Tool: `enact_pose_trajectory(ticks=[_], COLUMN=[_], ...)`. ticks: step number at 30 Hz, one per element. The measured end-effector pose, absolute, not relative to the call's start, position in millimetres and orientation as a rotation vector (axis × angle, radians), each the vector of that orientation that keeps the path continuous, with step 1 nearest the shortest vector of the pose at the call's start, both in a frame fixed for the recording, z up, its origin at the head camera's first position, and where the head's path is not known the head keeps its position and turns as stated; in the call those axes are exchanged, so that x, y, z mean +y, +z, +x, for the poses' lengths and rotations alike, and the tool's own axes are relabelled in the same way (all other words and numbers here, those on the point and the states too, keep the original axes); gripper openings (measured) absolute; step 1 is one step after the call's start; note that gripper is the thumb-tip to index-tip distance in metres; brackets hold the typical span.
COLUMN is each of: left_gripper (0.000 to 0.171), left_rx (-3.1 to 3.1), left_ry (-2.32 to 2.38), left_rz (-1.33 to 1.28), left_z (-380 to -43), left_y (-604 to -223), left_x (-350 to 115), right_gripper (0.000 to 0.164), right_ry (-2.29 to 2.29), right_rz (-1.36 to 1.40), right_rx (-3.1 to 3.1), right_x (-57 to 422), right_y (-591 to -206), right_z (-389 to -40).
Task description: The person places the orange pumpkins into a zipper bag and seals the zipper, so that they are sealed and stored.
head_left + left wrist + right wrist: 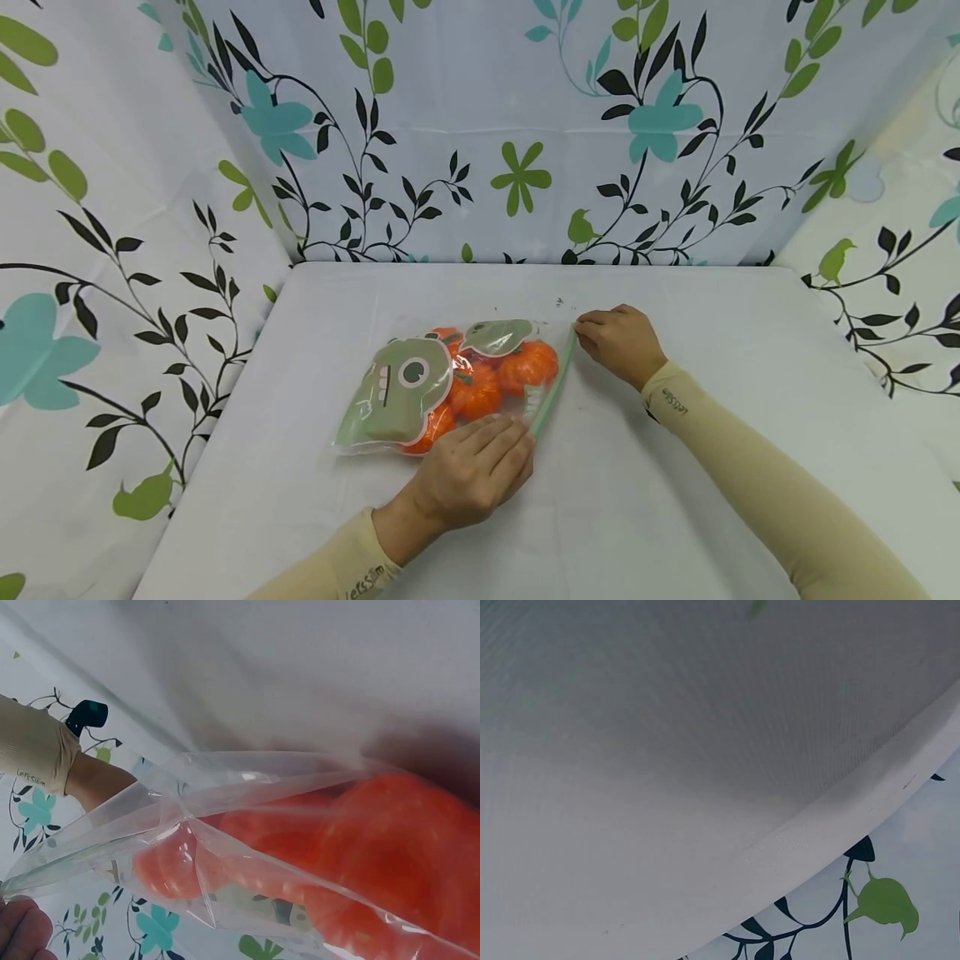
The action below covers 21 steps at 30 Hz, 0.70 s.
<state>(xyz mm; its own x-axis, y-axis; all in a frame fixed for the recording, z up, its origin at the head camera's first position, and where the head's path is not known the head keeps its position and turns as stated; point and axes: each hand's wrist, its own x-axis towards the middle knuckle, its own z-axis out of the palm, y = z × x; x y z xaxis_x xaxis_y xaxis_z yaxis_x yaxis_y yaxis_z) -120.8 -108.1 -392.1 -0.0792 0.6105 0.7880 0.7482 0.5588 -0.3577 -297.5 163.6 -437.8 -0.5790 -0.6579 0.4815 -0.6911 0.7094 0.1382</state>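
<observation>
A clear plastic zip bag [382, 392] with a green cartoon face printed on it lies on the white table. Several small orange pumpkins [475, 392] show through its film, bunched toward the middle. Along its right end runs a green zip strip [557, 387]. My right hand [624, 346] pinches the far end of that strip. At the near end, my left hand [472, 475] grips the bag's edge, its thumb hidden behind the fingers. In the left wrist view, the bag [255, 776] stretches out from my left fingers [26, 930], with orange pumpkins [397, 847] inside.
A white cloth covers the table [675, 542]. Curtains [480, 125] printed with leaves, flowers and birds hang behind it and on both sides. Only the tabletop [630, 825] and some patterned curtain [885, 907] appear in the right wrist view.
</observation>
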Motion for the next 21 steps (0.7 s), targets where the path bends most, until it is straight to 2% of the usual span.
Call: enact_pose_trajectory(ticks=[12,21], left_gripper=[0.019,0.03], left_rx=[-1.762,-1.797], left_ry=[-0.142,0.058], left_rz=[-1.194,-1.306], left_z=[-120,-118], left_y=[-402,-416], left_x=[-98,-69], right_gripper=[0.019,0.018], right_ry=[0.121,0.127], right_rz=[0.977,0.936], right_rx=[-2.399,-2.403], right_x=[157,150], right_y=[-436,-430], right_z=[-299,-304])
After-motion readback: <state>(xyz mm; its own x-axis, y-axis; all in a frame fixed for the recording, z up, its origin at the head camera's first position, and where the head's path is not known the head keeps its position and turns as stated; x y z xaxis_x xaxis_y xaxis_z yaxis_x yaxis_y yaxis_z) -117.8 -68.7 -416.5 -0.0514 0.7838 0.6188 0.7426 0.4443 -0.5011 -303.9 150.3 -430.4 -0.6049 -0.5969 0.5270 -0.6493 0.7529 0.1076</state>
